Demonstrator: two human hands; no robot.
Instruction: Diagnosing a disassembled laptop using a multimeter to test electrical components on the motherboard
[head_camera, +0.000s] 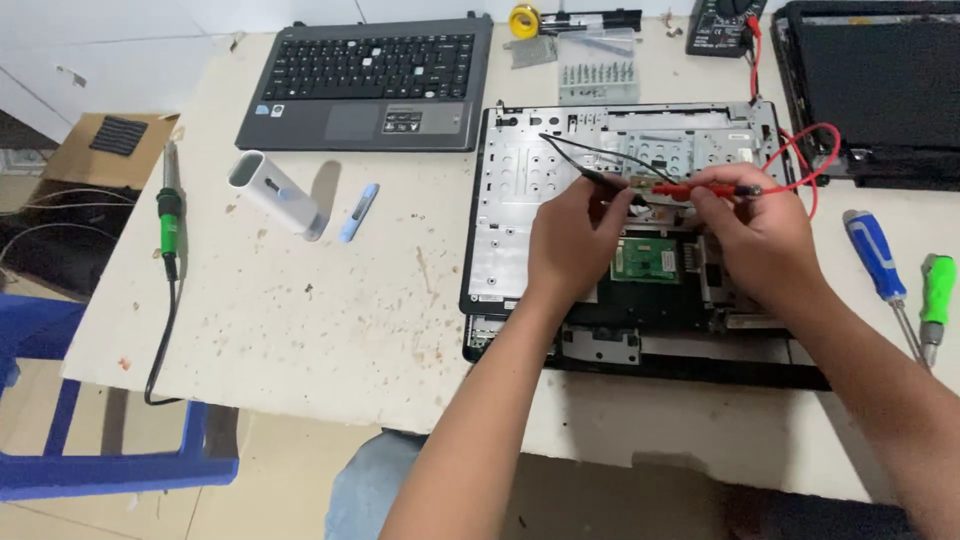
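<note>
At the table's (300, 330) right side, the left hand (575, 245) pinched a black probe (603, 181) and the right hand (760, 240) a red probe (700, 189), tips apparently touching the opened laptop chassis (520, 200). Both probes looked light and stiff, best held by their insulated shafts.

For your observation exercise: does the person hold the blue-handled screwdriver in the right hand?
No. The blue-handled screwdriver lies on the table, while the right hand holds a red probe over the opened laptop.

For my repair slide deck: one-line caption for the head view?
Left hand holds a black probe, right hand a red probe, over an opened laptop base.
</note>
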